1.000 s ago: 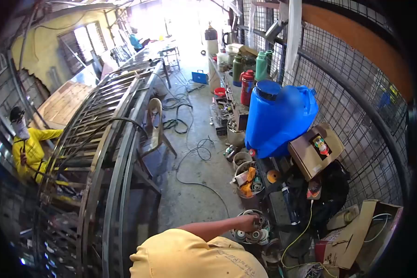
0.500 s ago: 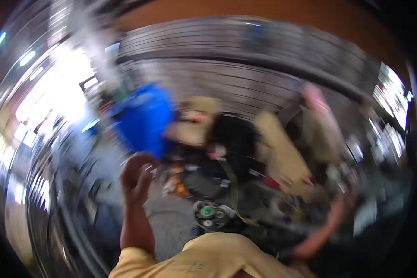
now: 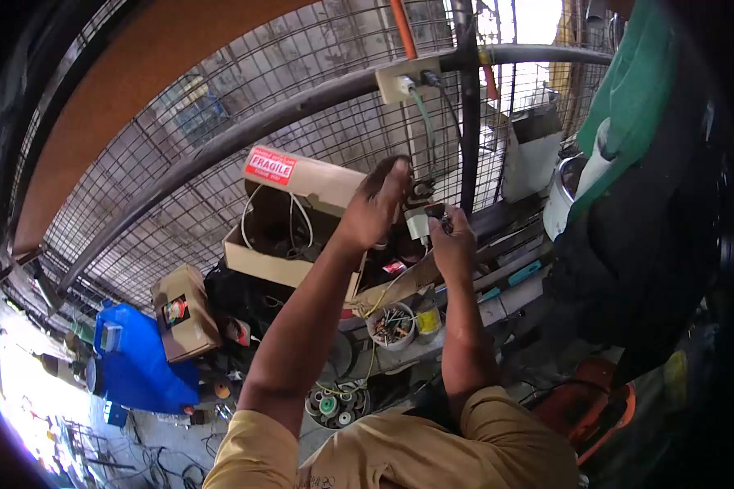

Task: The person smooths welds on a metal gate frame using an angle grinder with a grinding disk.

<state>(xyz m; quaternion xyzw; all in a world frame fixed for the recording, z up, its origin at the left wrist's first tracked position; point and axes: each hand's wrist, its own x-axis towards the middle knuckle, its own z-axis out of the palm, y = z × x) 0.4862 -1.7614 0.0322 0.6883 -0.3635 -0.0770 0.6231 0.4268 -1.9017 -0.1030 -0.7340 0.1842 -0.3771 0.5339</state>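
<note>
My left hand (image 3: 375, 208) is raised over the right end of an open cardboard box (image 3: 273, 273) with a red FRAGILE label, its fingers stretched upward. Just to the right, my right hand (image 3: 454, 240) has thumb and fingers pinched around a small dark thing (image 3: 437, 212); I cannot tell what it is. A white block-like piece (image 3: 417, 224) sits between the two hands, and a dark curved piece (image 3: 421, 191) shows above it. White cord loops and dark contents lie inside the box.
A power outlet (image 3: 408, 80) with plugs hangs on the wire mesh. Below my hands stands a small tub of screws (image 3: 391, 326). A blue jug (image 3: 143, 359) and brown box (image 3: 183, 314) are at left. Green cloth (image 3: 628, 90) and a white bucket (image 3: 559, 200) are at right.
The view has swung right, bringing the outlet and green cloth into sight. My hands, earlier wide apart and blurred, are now close together by the FRAGILE box, with my right fingers pinched.
</note>
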